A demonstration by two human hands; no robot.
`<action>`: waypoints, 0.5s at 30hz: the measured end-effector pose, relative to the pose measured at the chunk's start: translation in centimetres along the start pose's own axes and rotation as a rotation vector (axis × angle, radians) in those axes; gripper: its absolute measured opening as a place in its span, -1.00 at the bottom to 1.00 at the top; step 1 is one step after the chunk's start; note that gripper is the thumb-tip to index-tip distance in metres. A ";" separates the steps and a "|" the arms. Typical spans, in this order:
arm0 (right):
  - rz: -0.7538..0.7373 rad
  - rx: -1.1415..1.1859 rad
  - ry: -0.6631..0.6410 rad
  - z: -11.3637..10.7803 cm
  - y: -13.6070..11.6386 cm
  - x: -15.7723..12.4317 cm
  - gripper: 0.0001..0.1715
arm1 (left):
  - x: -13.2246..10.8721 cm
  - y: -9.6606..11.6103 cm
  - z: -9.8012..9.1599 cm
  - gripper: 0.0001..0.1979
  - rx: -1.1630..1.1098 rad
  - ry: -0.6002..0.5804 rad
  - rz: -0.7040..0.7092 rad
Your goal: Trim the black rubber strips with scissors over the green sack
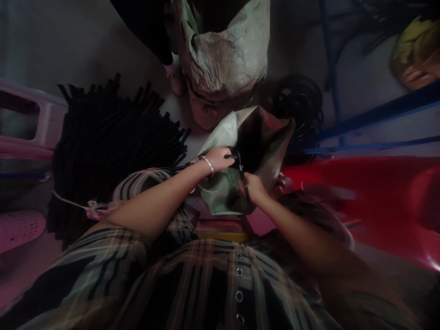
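My left hand (pixel 219 158), with a silver bracelet at the wrist, is closed on a thin black strip or tube (pixel 231 156) whose end sticks out past the fingers. My right hand (pixel 257 189) grips black-handled scissors (pixel 242 174), their blades pointing up beside that end. Whether the blades touch the strip I cannot tell. Both hands are over the mouth of a pale green woven sack (pixel 222 197), which stands open between my knees. Its inside is dark. To the left lies a big bundle of long black strips or tubes (pixel 117 133).
Beyond the sack stands a larger crumpled pale sack (pixel 227 59), with a person's dark-clothed leg (pixel 147 27) beside it. A red plastic surface (pixel 343 201) lies right, under a blue metal frame (pixel 381 112). Coiled black tubing (pixel 299 98) sits behind. A pink plastic chair (pixel 51 121) is left.
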State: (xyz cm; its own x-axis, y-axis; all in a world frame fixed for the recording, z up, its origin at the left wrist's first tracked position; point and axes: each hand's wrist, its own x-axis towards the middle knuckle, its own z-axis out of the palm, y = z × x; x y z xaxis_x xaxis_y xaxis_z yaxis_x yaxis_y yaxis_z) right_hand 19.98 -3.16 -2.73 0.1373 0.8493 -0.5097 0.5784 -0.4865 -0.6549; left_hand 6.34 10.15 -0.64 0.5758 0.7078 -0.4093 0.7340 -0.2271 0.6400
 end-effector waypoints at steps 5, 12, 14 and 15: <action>0.037 0.021 0.047 -0.2 0.4 0.4 -0.85 | 0.0 -0.7 -0.6 -0.70 0.068 0.001 0.039; 0.135 0.135 -0.017 0.3 0.8 0.4 -0.82 | 0.7 -1.1 0.4 -0.70 0.085 0.019 0.053; 0.137 0.140 -0.013 0.4 0.9 0.5 -0.81 | 0.8 -1.3 0.6 -0.71 0.074 0.025 0.044; 0.135 0.144 -0.009 0.5 0.9 0.5 -0.81 | 0.8 -1.3 0.6 -0.71 0.067 0.025 0.039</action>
State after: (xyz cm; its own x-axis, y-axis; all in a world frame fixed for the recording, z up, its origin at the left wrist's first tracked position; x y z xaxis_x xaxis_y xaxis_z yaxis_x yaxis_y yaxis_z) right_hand 20.20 -3.25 -3.86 0.1988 0.7727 -0.6029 0.4338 -0.6210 -0.6528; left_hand 6.08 10.64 -2.23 0.5959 0.7139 -0.3678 0.7340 -0.2982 0.6102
